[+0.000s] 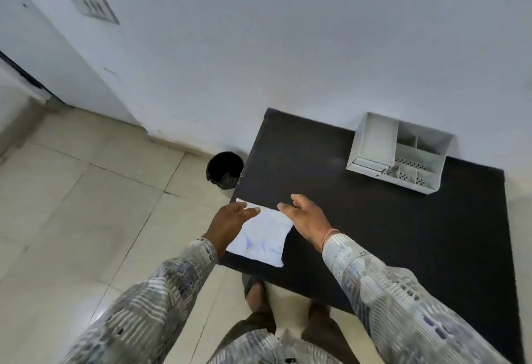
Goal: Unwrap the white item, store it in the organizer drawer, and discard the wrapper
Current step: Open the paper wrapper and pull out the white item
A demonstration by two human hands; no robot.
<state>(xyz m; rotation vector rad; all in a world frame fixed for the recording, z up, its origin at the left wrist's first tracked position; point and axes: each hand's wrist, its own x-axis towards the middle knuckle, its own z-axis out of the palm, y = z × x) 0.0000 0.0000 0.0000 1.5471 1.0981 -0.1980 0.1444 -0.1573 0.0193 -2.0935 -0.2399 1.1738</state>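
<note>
Both our hands spread open, left hand [230, 221] and right hand [308, 217] flanking the white packet [263, 238], gripping nothing.

Wall switch plate [93, 7], blurred, above tiled floor [72, 191].

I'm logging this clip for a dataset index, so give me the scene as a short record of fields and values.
surface: black table against a white wall
item: white wrapped packet, flat at the table's near left corner, wrapper still on
left hand: open, fingers resting on the packet's left part
right hand: open, at the packet's right edge; contact unclear
organizer: white, at the table's far right, compartments look empty
bin: black, on the floor beside the table's left edge
stage: unwrapping not yet begun
</note>
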